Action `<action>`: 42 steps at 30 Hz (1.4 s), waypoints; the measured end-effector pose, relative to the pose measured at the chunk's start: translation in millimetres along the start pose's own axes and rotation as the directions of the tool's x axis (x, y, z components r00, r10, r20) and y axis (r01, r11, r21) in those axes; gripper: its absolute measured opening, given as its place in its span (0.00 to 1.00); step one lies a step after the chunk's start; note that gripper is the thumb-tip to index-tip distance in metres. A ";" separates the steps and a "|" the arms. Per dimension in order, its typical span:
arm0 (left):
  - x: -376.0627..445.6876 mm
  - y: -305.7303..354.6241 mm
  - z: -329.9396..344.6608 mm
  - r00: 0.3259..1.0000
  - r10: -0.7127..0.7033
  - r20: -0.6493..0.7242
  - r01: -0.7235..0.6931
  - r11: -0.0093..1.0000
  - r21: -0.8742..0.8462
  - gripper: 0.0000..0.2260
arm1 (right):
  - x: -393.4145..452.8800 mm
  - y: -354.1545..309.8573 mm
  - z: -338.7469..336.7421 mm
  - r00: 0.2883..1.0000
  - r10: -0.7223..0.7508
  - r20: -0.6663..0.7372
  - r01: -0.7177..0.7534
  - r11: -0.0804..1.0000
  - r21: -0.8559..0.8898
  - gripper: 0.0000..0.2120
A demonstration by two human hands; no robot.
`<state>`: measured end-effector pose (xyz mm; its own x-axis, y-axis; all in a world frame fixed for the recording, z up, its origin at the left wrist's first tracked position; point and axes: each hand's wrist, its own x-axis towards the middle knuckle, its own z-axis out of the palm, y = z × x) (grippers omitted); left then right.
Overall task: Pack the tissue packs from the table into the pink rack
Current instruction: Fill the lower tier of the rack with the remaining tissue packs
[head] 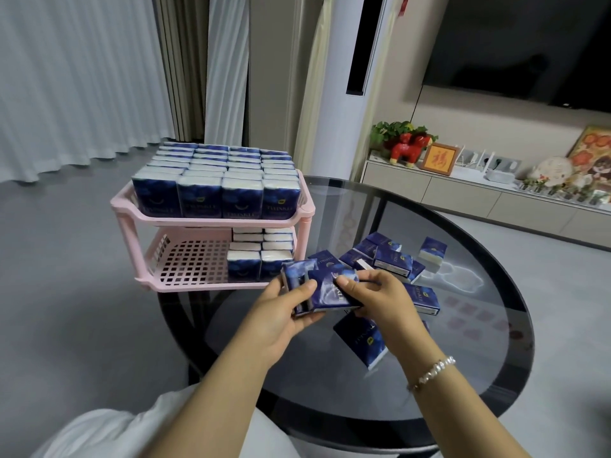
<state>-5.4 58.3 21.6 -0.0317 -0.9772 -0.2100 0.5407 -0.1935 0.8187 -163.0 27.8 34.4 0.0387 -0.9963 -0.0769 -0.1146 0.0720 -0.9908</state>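
step: gathering two blue tissue packs point(325, 290) above the glass table point(479, 342) at 6 o'clock of the pink rack point(211, 223) | left hand point(284, 312) and right hand point(380, 295) fingers clamped on them | next: stand them in the lower tier's open left side

Both bare forearms reach forward, converging at centre. Left hand point(284, 312) is palm-up, fingers curled under, thumb pressed on top in a grip. Right hand point(380, 297) is palm-down, fingers curled, with a beaded bracelet point(429, 373) at its wrist.
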 end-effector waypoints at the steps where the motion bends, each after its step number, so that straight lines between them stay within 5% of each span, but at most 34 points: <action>1: -0.7 -0.4 -0.7 1.000 0.010 0.009 -0.011 0.998 0.056 0.16 | 0.8 -0.2 -0.6 0.998 -0.061 -0.034 0.060 0.998 -0.036 0.13; 3: -2.8 -0.6 -0.7 0.999 0.009 0.051 -0.017 0.987 0.161 0.16 | 2.6 -2.5 -2.0 0.980 -0.191 -0.050 0.185 0.977 -0.103 0.06; 8: -5.7 -0.6 2.2 0.988 -0.052 0.143 0.012 0.964 0.265 0.17 | 6.1 -7.0 1.3 0.922 -0.380 0.072 0.382 0.862 -0.332 0.10; 12: -5.2 -2.8 1.3 0.988 -0.081 0.131 0.044 0.964 0.262 0.16 | 6.1 -6.6 4.8 0.926 -0.351 0.140 0.377 0.884 -0.276 0.10; 16: -1.2 -4.2 -0.5 0.996 -0.084 0.032 0.074 0.971 0.227 0.15 | 0.4 -4.4 -9.4 0.961 -0.275 0.008 0.264 0.913 -0.310 0.09; 20: 1.4 -6.3 -1.4 0.996 -0.079 -0.042 0.087 0.965 0.246 0.13 | -7.0 7.1 -36.7 0.996 -0.086 -0.011 0.041 0.576 -0.816 0.14; 22: 1.7 -8.2 0.0 0.996 -0.081 -0.047 0.091 0.957 0.276 0.12 | -14.1 14.5 -41.3 1.000 0.018 0.020 0.013 0.346 -0.938 0.17; 24: 1.1 -9.7 2.2 0.996 -0.082 -0.046 0.092 0.952 0.293 0.11 | -19.3 21.1 -42.0 0.998 0.053 0.047 0.030 0.292 -0.956 0.19; 29: 0.3 -10.1 1.9 0.995 -0.080 -0.062 0.096 0.933 0.346 0.13 | -18.2 26.8 -41.0 0.994 0.046 0.101 0.072 0.419 -0.905 0.18; 36: 2.1 -8.5 -1.9 0.997 -0.001 -0.075 0.033 0.905 0.423 0.23 | -18.4 17.2 -43.7 0.997 -0.076 -0.033 0.059 0.927 -0.371 0.10; 42: -0.6 -8.5 4.2 1.000 -0.009 -0.018 0.016 0.880 0.475 0.20 | -16.7 6.9 -39.2 0.971 -0.240 -0.012 0.233 0.952 -0.198 0.04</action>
<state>-13.5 60.2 17.0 -0.0216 -0.9737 -0.2267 0.0762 -0.2277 0.9708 -203.4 43.2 33.2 0.0530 -0.9850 0.1641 -0.2968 -0.1724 -0.9393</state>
